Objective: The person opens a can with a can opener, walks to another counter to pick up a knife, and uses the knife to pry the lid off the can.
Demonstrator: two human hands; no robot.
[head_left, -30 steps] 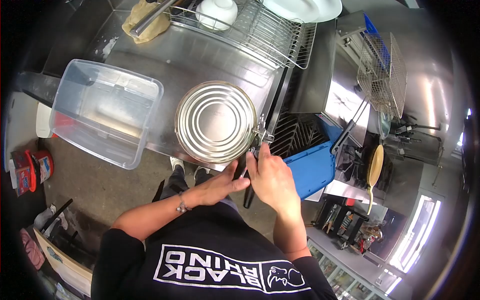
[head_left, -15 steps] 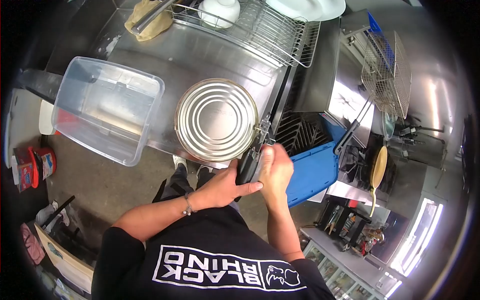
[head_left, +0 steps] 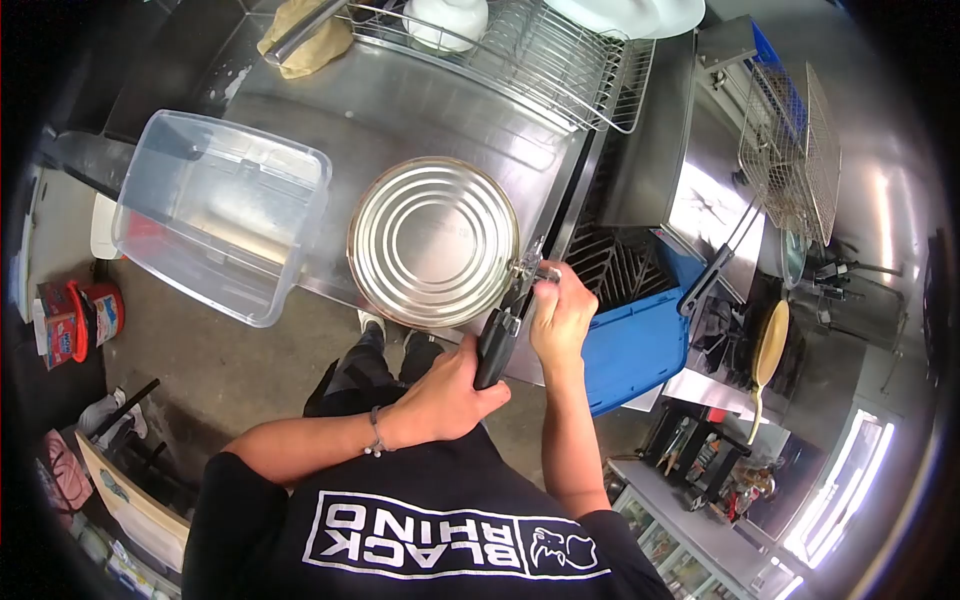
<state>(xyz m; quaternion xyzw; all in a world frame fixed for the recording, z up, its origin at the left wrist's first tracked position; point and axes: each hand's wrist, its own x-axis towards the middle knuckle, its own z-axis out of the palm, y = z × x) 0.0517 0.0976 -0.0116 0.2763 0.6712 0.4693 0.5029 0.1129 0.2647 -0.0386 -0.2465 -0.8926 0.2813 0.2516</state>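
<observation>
A large tin can (head_left: 432, 245), ridged lid facing up, stands at the front edge of the steel counter. A can opener (head_left: 496, 348) with black handles is clamped on the can's right rim. My left hand (head_left: 450, 390) is wrapped round the opener's handles. At the opener's turning key, my right hand (head_left: 563, 318) has its fingers closed, with thumb and forefinger on the key. A clear plastic tub (head_left: 215, 215) lies to the left of the can, partly over the counter edge.
A wire dish rack (head_left: 540, 75) with a white bowl (head_left: 445, 22) stands at the back, beside a tan cloth (head_left: 305, 45). To the right are a grill grate (head_left: 625, 265), a blue lid (head_left: 640, 350), hanging fry baskets (head_left: 790, 150) and a yellowish pan (head_left: 770, 343).
My right hand has turned at the opener's key and shifted slightly right and up. My left hand stays on the handles, a little lower. The can has hardly moved.
</observation>
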